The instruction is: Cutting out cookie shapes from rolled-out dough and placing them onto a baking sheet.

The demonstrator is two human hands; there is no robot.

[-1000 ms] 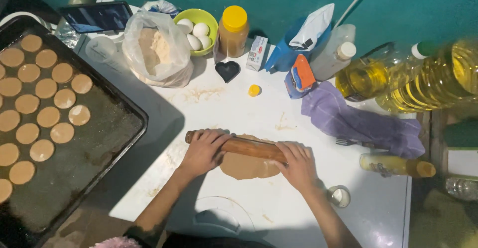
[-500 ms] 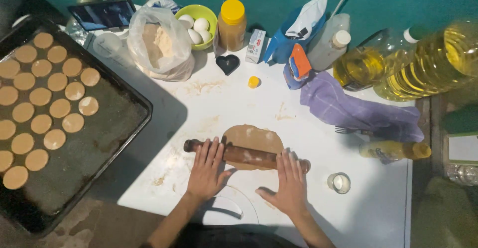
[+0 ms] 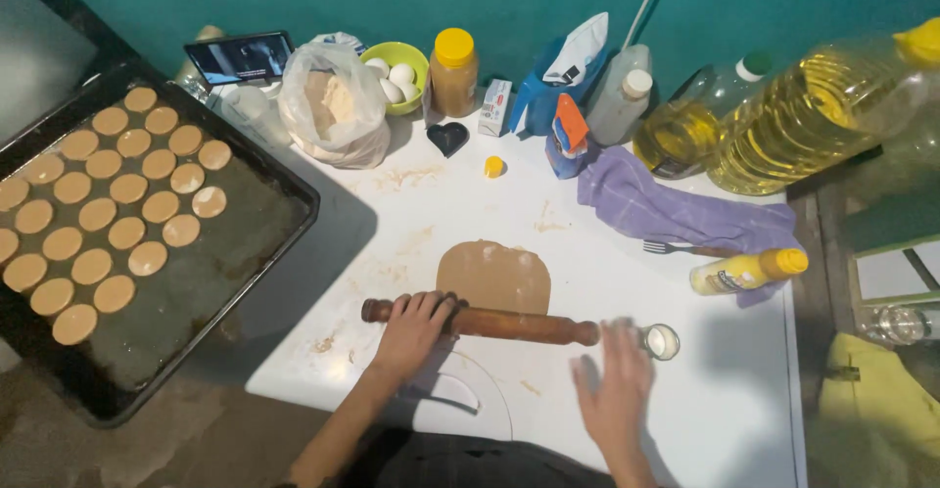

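Observation:
A flat round sheet of brown dough (image 3: 494, 275) lies on the white tabletop (image 3: 441, 204). A wooden rolling pin (image 3: 519, 326) rests across the dough's near edge. My left hand (image 3: 413, 329) lies on the pin's left part. My right hand (image 3: 615, 390) is blurred, off the pin, fingers spread just below its right end and close to a small white cup (image 3: 661, 341).
A dark baking tray (image 3: 235, 263) with several round dough discs (image 3: 108, 204) sits at left. Along the back stand a flour bag (image 3: 333, 106), a green bowl of eggs (image 3: 397, 65), a jar, cartons and oil bottles (image 3: 813, 116). A purple cloth (image 3: 676, 212), fork, yellow bottle (image 3: 746, 271) and heart cutter (image 3: 447, 139) lie nearby.
The rolling pin has rolled toward me, from the dough's middle to its near edge. My right hand has come off the pin and moved right.

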